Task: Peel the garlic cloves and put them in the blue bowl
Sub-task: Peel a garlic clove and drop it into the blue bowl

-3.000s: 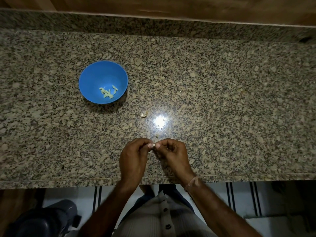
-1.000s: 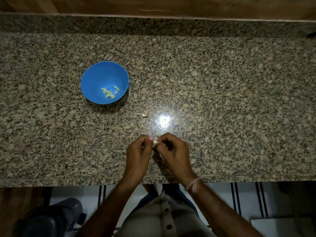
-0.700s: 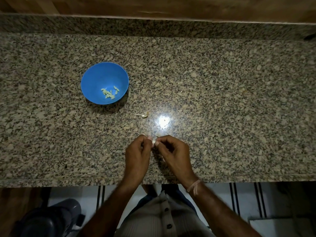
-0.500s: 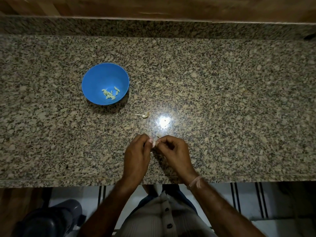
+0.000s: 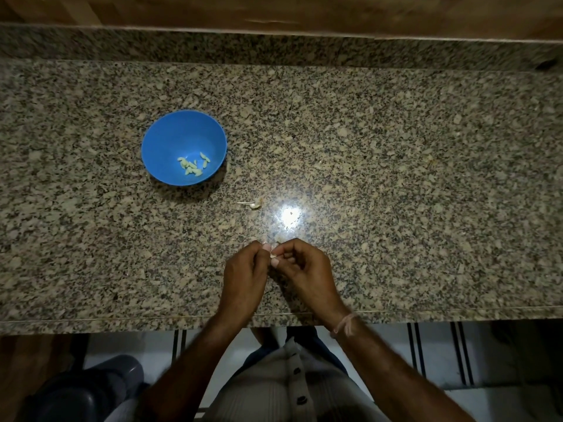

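Granite counter [image 5: 396, 178] lies under both hands, the left hand [image 5: 243, 277] and right hand [image 5: 307, 274] pinching one garlic clove [image 5: 273, 255] well short of the blue bowl [image 5: 183, 138]; slick skin could let it slip and drop.

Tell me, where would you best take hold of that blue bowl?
Probably the rim of the blue bowl on its right side, from above: it stands upright and open, that edge is bare and nearest the right hand, now pinching a garlic clove, and the peeled cloves lie low inside.
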